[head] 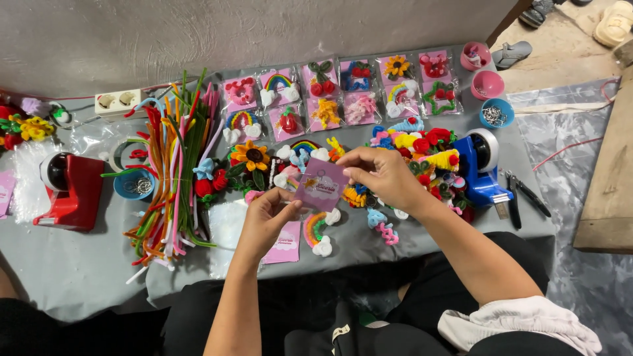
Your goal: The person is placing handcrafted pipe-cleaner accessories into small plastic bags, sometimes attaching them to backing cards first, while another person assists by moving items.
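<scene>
Head view, read left to right. At far left on the grey surface (79, 277) stands a red tape dispenser (69, 188), then a blue bowl (134, 184) of small metal rings and a long bundle of pipe cleaners (175, 165) in mixed colours. Loose pipe-cleaner ornaments follow, among them a sunflower (252, 155), with two rows of bagged ornaments (330, 95) laid flat behind them. At centre, the left hand (267, 217) is closed in a pinch on the lower left corner of a purple card (321, 184), and the right hand (386, 175) is closed on its upper right edge, so the card is held tilted just above the surface, in front of the ornament pile. A pink card (285, 245) and a rainbow ornament (320, 231) lie just below the hands. To the right sit a blue tape dispenser (480, 171), black pliers (524, 196), and three small bowls (488, 84), two pink and one blue. Judged from the grips, the card is best controlled by keeping the pinches at opposite corners, fingertips off its printed face, and by holding it level and taut while any small piece is brought to it; whether one is already pinched against it cannot be told.
</scene>
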